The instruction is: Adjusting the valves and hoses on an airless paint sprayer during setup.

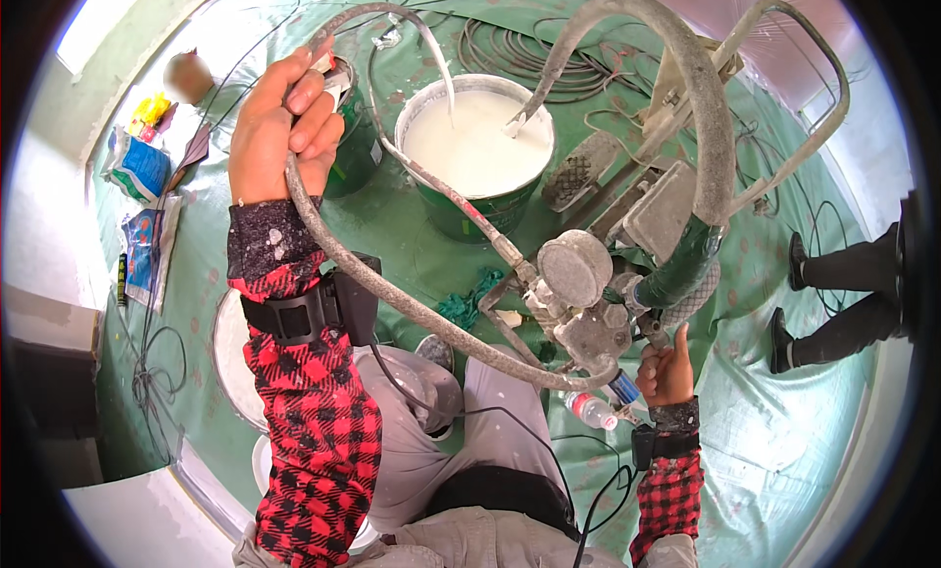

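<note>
My left hand (270, 147), raised at upper left, is closed around a paint-spattered grey hose (397, 298), which loops down to a sprayer pump (588, 343) with a round gauge (573, 269). My right hand (667, 377) is closed on a small metal fitting (655, 325) low on the pump's right side. A thick hose (708, 127) and a thinner tube (443, 78) dip into a green bucket of white liquid (470, 142). Another green container (353, 166) stands behind my left hand. A plastic bottle (588, 411) lies below the pump.
Coiled hoses (520, 53) and cables (152, 372) lie on green floor sheeting (745, 431). Bags (137, 166) lie at the left. A white tub (240, 362) sits beside my left forearm. Another person's legs (838, 303) stand at the right. The pump's cart wheel (578, 171) is beside the bucket.
</note>
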A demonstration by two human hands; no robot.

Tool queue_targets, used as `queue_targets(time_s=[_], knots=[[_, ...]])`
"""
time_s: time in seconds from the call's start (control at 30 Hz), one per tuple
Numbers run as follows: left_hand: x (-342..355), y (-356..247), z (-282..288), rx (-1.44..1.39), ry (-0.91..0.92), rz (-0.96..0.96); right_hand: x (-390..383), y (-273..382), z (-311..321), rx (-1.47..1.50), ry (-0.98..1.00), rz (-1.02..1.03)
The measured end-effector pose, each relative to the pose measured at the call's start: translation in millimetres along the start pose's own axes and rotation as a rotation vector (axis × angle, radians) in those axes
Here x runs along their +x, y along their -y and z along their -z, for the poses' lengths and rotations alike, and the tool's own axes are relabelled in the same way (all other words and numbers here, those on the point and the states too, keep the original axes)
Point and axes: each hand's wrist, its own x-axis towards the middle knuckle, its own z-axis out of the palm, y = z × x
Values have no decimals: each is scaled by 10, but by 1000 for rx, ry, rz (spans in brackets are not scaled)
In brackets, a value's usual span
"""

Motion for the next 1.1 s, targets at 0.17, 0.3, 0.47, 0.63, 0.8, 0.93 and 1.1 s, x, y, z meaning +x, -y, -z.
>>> queue_targets(time_s=[0.17, 0.3, 0.47, 0.63, 0.8, 0.93, 1.1], knots=[[14, 18, 29, -3, 12, 6, 7, 45, 93, -54, 1, 21], [3, -4, 17, -7, 10, 4, -65, 4, -26, -477, -50, 389], [4, 14, -8, -9, 11, 15, -112, 20, -168, -425, -101, 394], [16, 13, 43, -29, 18, 15, -22, 99, 11, -288, 35, 83], [26, 17, 37, -20, 29, 18, -6, 1, -36, -425, 31, 401], [21, 3, 38, -33, 42, 32, -50, 11, -108, -451, -51, 452], [15, 5, 24, -35, 18, 26, -43, 54, -32, -376, -28, 223]])
